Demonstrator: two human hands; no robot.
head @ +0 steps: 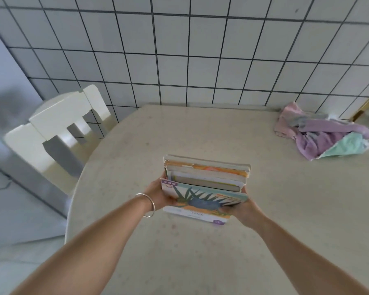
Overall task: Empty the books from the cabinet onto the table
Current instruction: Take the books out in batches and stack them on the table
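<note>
**Stack of books held over the round surface**

Both hands grip a stack of books [205, 184] from its two ends, above the middle of a pale, speckled round surface [136, 145]. The left hand [158, 195], with a silver bangle [149, 204] on its wrist, is pressed against the left end, its fingers mostly hidden behind the covers. The right hand [242, 206] clamps the right end, thumb on the top cover. The nearest book shows a plant drawing with purple corner labels; those behind appear to be thicker, orange-edged volumes, though blur hides detail. Whether the stack touches the surface is unclear. A crumpled pink, lilac and mint cloth [322, 133] lies well apart at the far right. A white chair [58, 128] stands beside the left edge, before a tiled wall [200, 50].
</note>
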